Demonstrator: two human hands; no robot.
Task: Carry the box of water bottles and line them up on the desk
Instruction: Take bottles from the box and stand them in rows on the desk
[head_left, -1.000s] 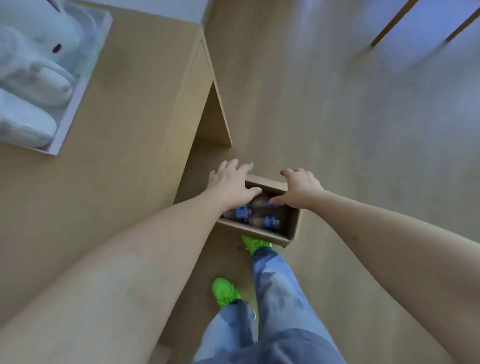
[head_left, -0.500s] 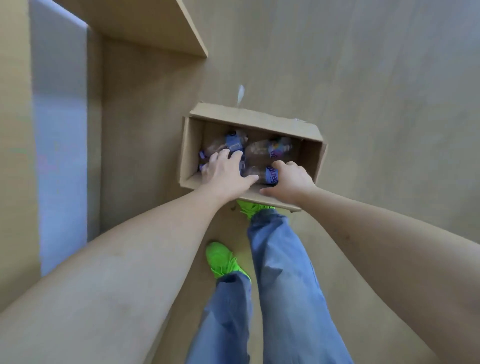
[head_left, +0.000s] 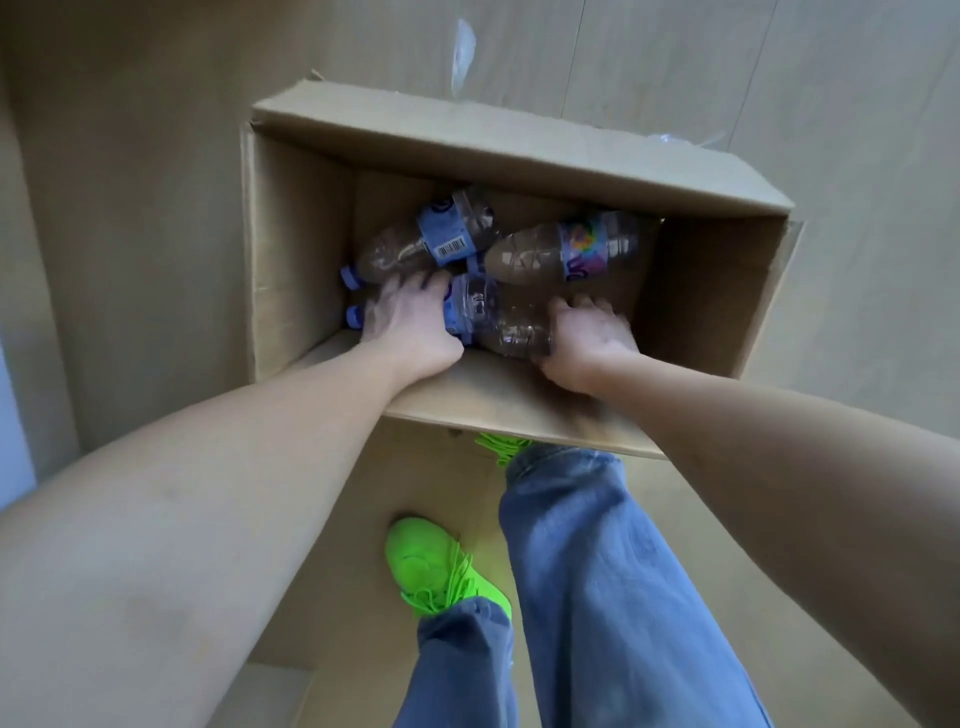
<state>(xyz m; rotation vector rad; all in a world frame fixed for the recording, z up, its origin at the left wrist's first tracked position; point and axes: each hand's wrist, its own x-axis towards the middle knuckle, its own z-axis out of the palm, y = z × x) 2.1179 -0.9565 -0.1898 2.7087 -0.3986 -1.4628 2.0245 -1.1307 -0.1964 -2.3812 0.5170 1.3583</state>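
Observation:
An open cardboard box (head_left: 519, 140) stands on the wooden floor in front of my feet. Three clear water bottles with blue labels lie on their sides inside it: one at the back left (head_left: 441, 234), one at the back right (head_left: 561, 249), and one nearest me (head_left: 498, 317). Both of my hands reach over the near wall into the box. My left hand (head_left: 410, 322) curls over the neck end of the nearest bottle. At the bottle's base end, my right hand (head_left: 587, 343) is closed and blurred by motion.
My legs in blue jeans and green shoes (head_left: 436, 566) stand just behind the box. A scrap of clear plastic (head_left: 462, 47) lies on the floor beyond the box. A tan furniture panel (head_left: 41, 260) rises at the left.
My head has dropped closer to the box. Both hands went from the box's rim down inside it and onto the nearest bottle.

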